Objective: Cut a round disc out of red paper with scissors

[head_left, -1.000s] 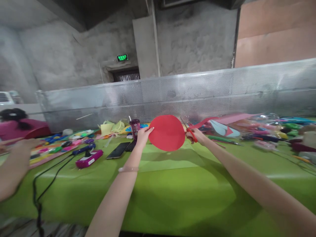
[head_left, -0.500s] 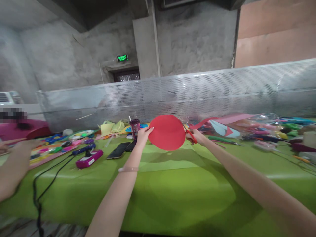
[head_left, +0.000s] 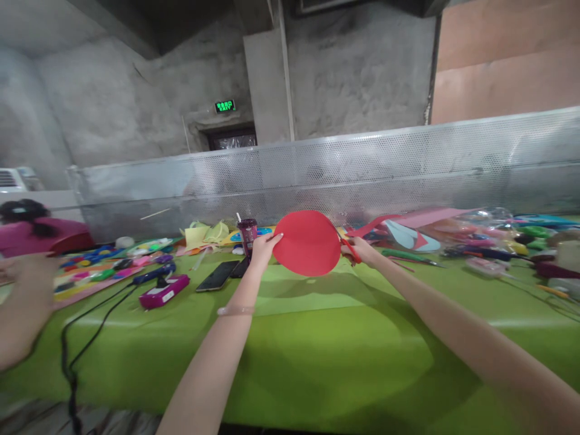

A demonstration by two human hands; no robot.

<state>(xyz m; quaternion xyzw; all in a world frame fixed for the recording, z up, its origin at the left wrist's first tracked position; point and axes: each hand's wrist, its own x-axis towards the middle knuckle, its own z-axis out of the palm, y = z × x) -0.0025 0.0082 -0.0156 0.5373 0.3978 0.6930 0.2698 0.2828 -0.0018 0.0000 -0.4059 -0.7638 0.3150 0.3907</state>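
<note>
Left hand (head_left: 263,249) pinches the disc (head_left: 307,243) by its left edge, fingers (head_left: 273,240) closed on it above the worktop (head_left: 317,356). Right hand (head_left: 364,251) curls its fingers round the scissors (head_left: 356,253) at the right edge; a clean cut wants the disc turned, scissors steady. Behind, a strawed cup (head_left: 248,232), contents hidden.

The paper disc (head_left: 307,243) was plain red, the scissor handles (head_left: 353,251) orange-red, the tablecloth (head_left: 339,356) bright green, the cup (head_left: 248,234) dark purple, the box (head_left: 164,292) magenta
</note>
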